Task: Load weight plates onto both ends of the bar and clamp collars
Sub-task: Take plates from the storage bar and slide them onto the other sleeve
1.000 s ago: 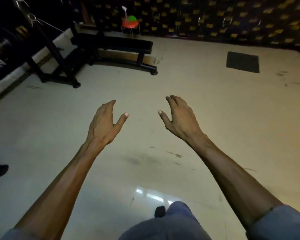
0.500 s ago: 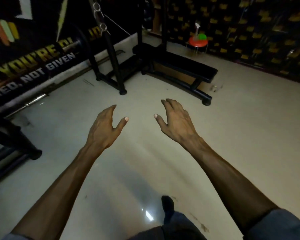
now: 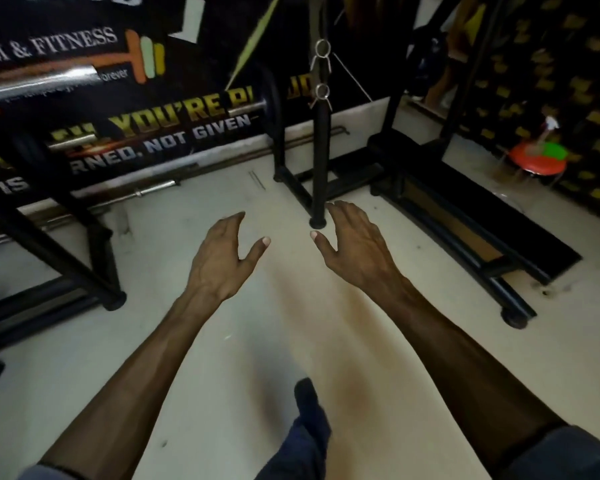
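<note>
Hands reach out over the floor [image 3: 326, 306]: our left hand [image 3: 219, 261] and right hand [image 3: 357, 251] both spread and holding nothing, bar [image 3: 39, 83] far left.

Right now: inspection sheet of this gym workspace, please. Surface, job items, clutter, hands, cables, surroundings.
Surface: pale floor, scuffed, marks near the rack.
Job's things: bar on rack at upper left; dark plate on a farther bar; two spring collars hanging on the black upright.
Clutter: loose bar on the floor by the wall.
Hands: left hand and right hand open, holding nothing.
Cables: thin line running from the upright.
Surroundings: flat bench, red stool, wall banner.
</note>
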Motion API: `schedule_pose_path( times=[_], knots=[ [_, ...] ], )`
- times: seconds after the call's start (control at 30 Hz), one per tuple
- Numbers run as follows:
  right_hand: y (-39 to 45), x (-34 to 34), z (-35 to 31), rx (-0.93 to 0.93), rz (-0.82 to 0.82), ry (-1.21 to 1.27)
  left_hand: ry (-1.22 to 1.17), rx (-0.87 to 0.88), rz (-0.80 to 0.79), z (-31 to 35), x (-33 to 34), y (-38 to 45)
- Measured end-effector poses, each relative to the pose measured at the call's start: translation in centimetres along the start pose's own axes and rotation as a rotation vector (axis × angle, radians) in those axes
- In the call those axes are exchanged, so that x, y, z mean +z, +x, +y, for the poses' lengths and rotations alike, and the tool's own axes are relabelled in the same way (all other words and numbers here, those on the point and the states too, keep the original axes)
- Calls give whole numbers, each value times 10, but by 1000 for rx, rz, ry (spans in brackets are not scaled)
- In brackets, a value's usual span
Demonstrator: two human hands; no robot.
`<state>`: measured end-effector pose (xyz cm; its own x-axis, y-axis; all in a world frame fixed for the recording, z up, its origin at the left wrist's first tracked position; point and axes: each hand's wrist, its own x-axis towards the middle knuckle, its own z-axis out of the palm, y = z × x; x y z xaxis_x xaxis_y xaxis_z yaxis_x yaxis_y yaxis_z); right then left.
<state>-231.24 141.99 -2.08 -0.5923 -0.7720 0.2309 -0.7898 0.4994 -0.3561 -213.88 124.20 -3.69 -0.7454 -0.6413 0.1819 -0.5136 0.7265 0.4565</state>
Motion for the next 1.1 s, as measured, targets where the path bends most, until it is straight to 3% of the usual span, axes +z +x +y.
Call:
schedule_pose_path(
  times=[0.37, 0.67, 1.1],
  knots=[
    [299, 51, 17, -126, -60, 120, 54, -144, 113, -64, -8, 251],
    [534, 132, 16, -249, -69, 149, 91, -214, 186, -138, -7, 448],
    [839, 241, -49, -525, -157, 161, 107, -530, 304, -261, -21, 664]
  ],
)
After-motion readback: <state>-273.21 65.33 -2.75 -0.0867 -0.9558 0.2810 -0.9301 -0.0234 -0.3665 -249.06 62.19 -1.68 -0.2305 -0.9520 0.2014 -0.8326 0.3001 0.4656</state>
